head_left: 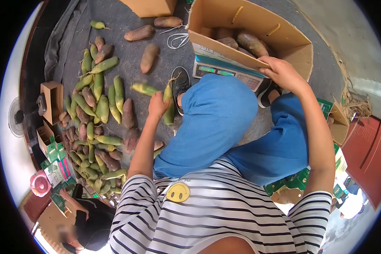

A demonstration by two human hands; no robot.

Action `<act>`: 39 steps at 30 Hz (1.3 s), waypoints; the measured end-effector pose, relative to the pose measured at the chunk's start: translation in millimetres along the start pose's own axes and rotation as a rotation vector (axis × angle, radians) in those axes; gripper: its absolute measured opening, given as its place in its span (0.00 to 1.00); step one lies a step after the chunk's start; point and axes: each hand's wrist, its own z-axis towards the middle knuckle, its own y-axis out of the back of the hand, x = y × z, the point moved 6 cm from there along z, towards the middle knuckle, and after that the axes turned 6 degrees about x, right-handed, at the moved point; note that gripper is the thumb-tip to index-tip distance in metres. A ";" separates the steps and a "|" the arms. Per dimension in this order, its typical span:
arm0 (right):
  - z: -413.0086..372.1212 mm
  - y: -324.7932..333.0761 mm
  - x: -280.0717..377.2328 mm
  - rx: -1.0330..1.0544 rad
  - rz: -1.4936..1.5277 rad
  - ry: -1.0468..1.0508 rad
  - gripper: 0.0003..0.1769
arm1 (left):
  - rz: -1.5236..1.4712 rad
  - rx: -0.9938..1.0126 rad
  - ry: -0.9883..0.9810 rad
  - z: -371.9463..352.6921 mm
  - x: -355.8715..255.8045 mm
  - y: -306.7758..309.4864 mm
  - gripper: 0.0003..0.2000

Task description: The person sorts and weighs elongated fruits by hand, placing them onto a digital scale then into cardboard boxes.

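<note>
My left hand (157, 106) is closed at the end of a green radish (143, 89) that points out to the left. A second green radish (168, 106), with thin roots at its top, stands beside the fingers. My right hand (283, 73) grips the near rim of an open cardboard box (294, 47), fingers over the edge. Inside lie several dark reddish radishes (250, 42), partly hidden by the front wall. Under the box is a weighing scale (246, 79) with lit green displays, close in front of my knees.
A large heap of green and reddish radishes (101, 108) covers the floor at left. Loose reddish radishes (149, 58) and a white cord (178, 40) lie ahead. Another carton (150, 6) stands at the top. A person in black (93, 224) sits at lower left near a pink fan (40, 184).
</note>
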 end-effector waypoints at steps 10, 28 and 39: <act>3.1 3.4 5.7 0.027 0.017 -0.012 0.14 | -0.194 0.181 0.190 -11.6 75.5 -86.3 0.34; 0.3 3.3 6.1 -0.010 -0.047 -0.002 0.15 | -0.479 -0.091 0.137 -17.3 30.0 -8.2 0.33; -2.1 -2.6 -4.6 -0.029 -0.061 -0.015 0.14 | -0.844 -0.934 -1.079 -70.6 -263.4 266.0 0.25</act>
